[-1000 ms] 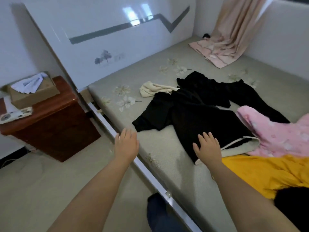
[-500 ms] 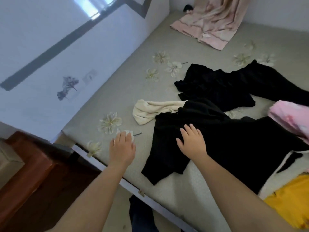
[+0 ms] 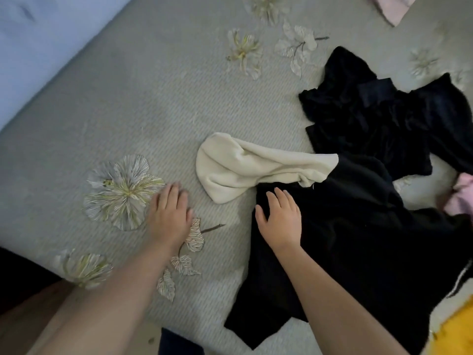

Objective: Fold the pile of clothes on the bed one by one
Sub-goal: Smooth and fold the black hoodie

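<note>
Both hands flat: left hand on bedsheet, right hand on black garment.

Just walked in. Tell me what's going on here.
A person is leaning over a bed strewn with unfolded clothes. The right hand lies flat on a black garment with a cream sleeve. The left hand rests open on the bare bedcover. Another black garment lies behind, with pink and yellow items at the right edge. Nothing looks folded.
</note>
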The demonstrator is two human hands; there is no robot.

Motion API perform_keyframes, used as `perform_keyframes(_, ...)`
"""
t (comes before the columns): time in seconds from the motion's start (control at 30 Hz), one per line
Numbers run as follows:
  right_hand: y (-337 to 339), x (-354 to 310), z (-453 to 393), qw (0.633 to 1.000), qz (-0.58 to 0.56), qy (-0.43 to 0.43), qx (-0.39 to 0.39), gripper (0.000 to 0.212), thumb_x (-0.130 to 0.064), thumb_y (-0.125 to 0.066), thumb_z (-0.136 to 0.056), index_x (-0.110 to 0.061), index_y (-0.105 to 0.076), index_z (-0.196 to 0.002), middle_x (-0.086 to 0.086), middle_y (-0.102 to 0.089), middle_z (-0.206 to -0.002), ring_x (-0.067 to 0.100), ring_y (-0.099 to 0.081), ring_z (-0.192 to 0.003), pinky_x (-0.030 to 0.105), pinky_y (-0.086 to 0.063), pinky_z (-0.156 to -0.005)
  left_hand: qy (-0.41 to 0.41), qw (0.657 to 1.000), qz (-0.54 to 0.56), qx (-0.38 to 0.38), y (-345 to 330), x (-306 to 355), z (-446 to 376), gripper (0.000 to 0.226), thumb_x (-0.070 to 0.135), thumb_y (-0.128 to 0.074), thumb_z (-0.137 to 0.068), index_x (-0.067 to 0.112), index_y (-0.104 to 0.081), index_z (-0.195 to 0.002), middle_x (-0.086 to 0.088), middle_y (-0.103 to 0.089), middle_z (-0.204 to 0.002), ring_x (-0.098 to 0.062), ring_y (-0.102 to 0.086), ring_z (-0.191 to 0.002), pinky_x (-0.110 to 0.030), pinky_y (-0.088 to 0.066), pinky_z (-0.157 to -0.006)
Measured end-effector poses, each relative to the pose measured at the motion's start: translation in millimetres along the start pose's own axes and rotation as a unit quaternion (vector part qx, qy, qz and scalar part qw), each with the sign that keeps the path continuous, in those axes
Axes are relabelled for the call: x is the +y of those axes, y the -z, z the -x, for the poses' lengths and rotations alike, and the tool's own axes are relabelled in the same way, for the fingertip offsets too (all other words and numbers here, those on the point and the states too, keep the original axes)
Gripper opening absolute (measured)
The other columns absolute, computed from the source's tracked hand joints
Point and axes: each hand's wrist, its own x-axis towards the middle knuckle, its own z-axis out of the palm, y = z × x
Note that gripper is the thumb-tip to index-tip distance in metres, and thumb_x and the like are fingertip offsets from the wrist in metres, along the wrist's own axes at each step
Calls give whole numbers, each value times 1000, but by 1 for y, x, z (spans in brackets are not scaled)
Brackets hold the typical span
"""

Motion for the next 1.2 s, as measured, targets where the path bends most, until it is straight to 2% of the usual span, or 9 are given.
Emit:
perform_keyframes(0.13,-28,3,-5,995,46,-54,-64,56,-38,-47,-92,-12,-33,-140,7,-30,-148,23,-22,-138,38,-21,-110,-28,999,2,24,-16,-9,2,52,32,-37,-82,-5,-61,-109,-24,-58,-120,-40,-55,-112,-58,-41,-91)
perform_keyframes(0.33,-48,-1,0,990,-1,-137,17,34,-22,-53,-90,-6,-57,-120,11,-61,-115,26,-53,-108,33,-21,-92,-45,999,-15,26,-22,-12,2,52,34,-38,-81,-3,-60,-110,-23,-57,-122,-38,-54,-115,-47,-25,-99)
perform_keyframes(0.47,-34,12,13,993,-20,-99,60,20,-8,-61,-83,-2,-68,-101,12,-68,-90,29,-61,-80,35,-20,-86,-33,999,6,-25,-6,-3,8,56,34,-35,-80,-6,-61,-109,-26,-56,-122,-42,-52,-115,-57,-37,-96)
perform_keyframes(0.6,-8,52,54,987,-39,-5,153,25,11,-79,-51,-2,-71,-71,8,-62,-61,25,-60,-52,36,-33,-78,-77,996,32,-14,10,24,25,66,43,-37,-84,-12,-51,-118,-33,-50,-124,-49,-43,-120,-63,-35,-93)
perform_keyframes(0.73,20,118,116,986,-66,22,153,35,18,-79,-44,-2,-71,-72,8,-60,-61,25,-61,-51,38,-35,-72,-152,988,3,-20,23,81,61,73,53,-30,-90,-12,-50,-116,-33,-54,-119,-50,-49,-114,-60,-42,-87)
perform_keyframes(0.87,60,199,179,986,-96,13,137,33,21,-73,-50,1,-70,-76,13,-59,-63,30,-61,-54,38,-37,-68,-150,988,16,-29,20,149,102,67,29,-69,-77,-15,-47,-122,-35,-44,-129,-51,-39,-123,-58,-34,-98)
perform_keyframes(0.97,87,267,227,989,-110,0,97,29,23,-70,-54,6,-69,-77,20,-58,-66,37,-61,-57,40,-48,-61,-195,980,32,-18,11,210,125,59,9,-70,-72,-22,-47,-117,-40,-46,-122,-58,-43,-113,-63,-35,-91)
perform_keyframes(1.1,102,354,280,973,-162,-154,55,22,18,-59,-71,8,-68,-88,27,-60,-82,39,-59,-80,31,-36,-68,-261,965,0,-41,-22,272,143,50,7,-58,-71,-24,-51,-109,-41,-54,-111,-59,-52,-101,-64,-42,-80)
perform_keyframes(1.2,92,402,305,958,-135,-254,2,26,7,-50,-81,3,-65,-102,25,-56,-98,35,-53,-95,34,-35,-74,-221,971,4,-86,-58,292,161,36,2,-49,-87,-7,-52,-122,-29,-49,-129,-42,-48,-118,-47,-35,-101)
